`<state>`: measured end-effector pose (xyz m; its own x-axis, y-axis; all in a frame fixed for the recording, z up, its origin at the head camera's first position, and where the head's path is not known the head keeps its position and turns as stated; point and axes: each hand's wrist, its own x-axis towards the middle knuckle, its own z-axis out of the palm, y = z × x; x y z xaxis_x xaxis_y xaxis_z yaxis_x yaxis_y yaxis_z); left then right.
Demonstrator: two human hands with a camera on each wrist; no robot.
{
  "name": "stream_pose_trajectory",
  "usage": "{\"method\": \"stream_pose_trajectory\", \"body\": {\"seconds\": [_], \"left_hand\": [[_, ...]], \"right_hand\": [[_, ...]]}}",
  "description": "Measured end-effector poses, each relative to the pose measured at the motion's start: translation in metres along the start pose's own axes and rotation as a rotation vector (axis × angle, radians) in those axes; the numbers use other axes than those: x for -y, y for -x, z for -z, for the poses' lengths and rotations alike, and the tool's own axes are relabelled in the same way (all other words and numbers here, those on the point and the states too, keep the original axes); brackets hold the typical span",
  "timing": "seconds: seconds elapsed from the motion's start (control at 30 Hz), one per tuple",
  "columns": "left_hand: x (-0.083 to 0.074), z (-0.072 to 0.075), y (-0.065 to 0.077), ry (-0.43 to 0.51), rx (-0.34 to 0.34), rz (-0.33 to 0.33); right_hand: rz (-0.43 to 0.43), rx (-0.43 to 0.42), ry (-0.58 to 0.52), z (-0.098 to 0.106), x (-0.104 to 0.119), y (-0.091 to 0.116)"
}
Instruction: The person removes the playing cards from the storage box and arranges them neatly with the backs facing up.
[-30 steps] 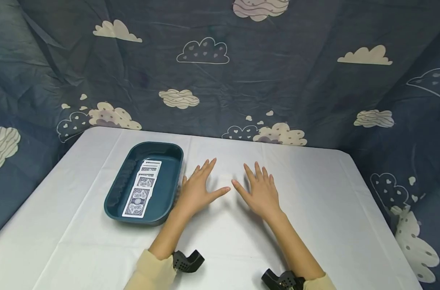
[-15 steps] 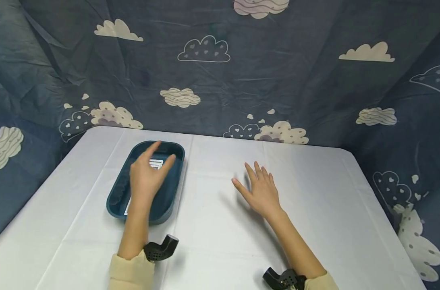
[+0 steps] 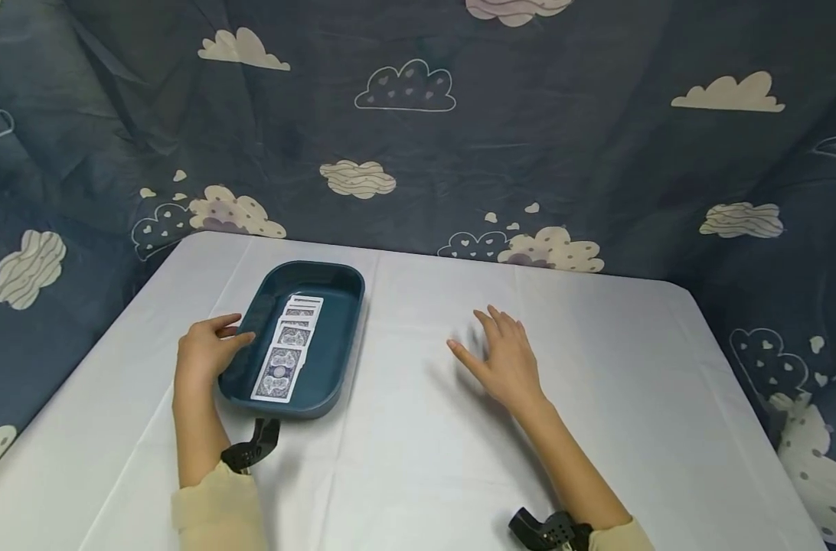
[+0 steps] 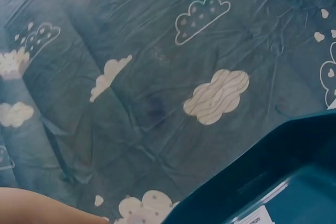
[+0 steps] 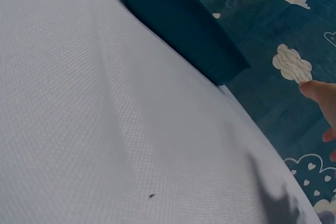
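Note:
A dark teal tray [image 3: 335,344] stands on the left of the table. Inside it lies an overlapping row of playing cards [image 3: 278,373], patterned backs up. At the tray's left side, my left hand [image 3: 207,348] holds the rim, thumb over the edge and fingers bent by the outer wall. The left wrist view shows only part of that hand, with the tray wall [image 4: 220,187] beside it. My right hand [image 3: 507,363] hovers over the middle of the table, fingers spread and holding nothing. Its thumb and some fingertips show at the right wrist view's right edge.
White cloth [image 3: 404,459] covers the table. Dark curtain fabric [image 3: 418,138] with cloud prints hangs behind and at the sides. A black wrist camera [image 3: 253,445] sits on the left wrist, another camera [image 3: 549,529] on the right.
My left hand has gone from the tray's right side, across above it, to its left rim. The right hand stays nearly in place. The head view has shifted slightly.

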<state>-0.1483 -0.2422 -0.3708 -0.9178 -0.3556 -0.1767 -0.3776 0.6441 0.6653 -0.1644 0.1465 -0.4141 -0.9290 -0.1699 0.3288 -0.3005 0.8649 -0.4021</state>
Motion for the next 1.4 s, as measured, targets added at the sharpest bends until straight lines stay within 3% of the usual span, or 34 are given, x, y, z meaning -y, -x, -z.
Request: {"method": "stream_pose_trajectory", "body": {"seconds": [0.2,0.33,0.43,0.6,0.73,1.07,1.4], "left_hand": [[0.024,0.003,-0.010,0.136,0.031,0.047],[0.040,-0.001,-0.021,0.293,0.070,0.099],[0.043,-0.005,-0.025,0.410,0.106,0.112],[0.041,-0.010,-0.027,0.490,0.161,0.112],[0.045,-0.008,-0.027,0.530,0.158,0.118],[0.054,-0.003,-0.025,0.601,0.169,0.123],[0.055,-0.002,-0.031,0.605,0.160,0.133]], "right_hand": [[0.038,-0.059,-0.046,-0.007,0.001,0.000],[0.049,-0.083,-0.068,-0.010,0.000,0.000],[0.050,-0.104,-0.124,-0.010,0.000,0.000],[0.062,-0.120,-0.251,-0.011,0.010,0.002],[0.141,-0.080,-0.280,-0.017,0.036,-0.006],[0.338,0.128,-0.231,-0.040,0.129,-0.040],[0.455,0.342,0.048,-0.092,0.199,-0.067]]}}
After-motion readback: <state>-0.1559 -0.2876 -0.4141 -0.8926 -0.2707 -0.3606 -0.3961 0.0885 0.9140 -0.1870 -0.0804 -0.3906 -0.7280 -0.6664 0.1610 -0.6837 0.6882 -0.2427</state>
